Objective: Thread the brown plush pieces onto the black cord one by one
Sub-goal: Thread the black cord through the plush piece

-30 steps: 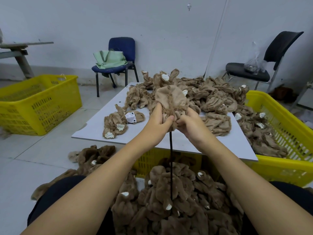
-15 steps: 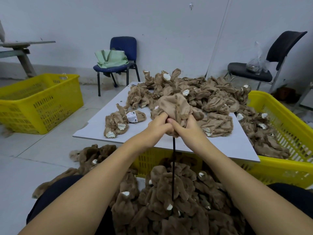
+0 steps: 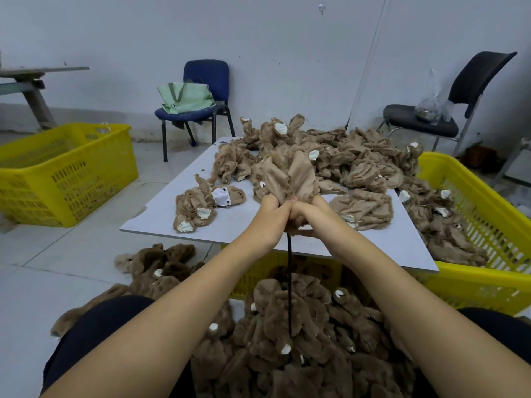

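A tan inside-out plush piece (image 3: 290, 176) bunches up above my two fists. My left hand (image 3: 273, 214) and my right hand (image 3: 310, 215) press together and both grip its lower end. The black cord (image 3: 289, 285) hangs straight down from under my hands into a heap of dark brown plush pieces (image 3: 298, 334) between my knees. Its top end is hidden inside my grip. Loose tan pieces (image 3: 356, 165) pile up on the white board (image 3: 161, 214).
Yellow crates stand at the left (image 3: 63, 173), under the board (image 3: 275, 271) and at the right (image 3: 471, 214), the right one holding plush. A blue chair with a green bag (image 3: 186, 96) and a black chair (image 3: 425, 122) stand by the wall.
My hands have closed together under the plush piece and sunk slightly towards me. The piece is bunched tighter above my fists.
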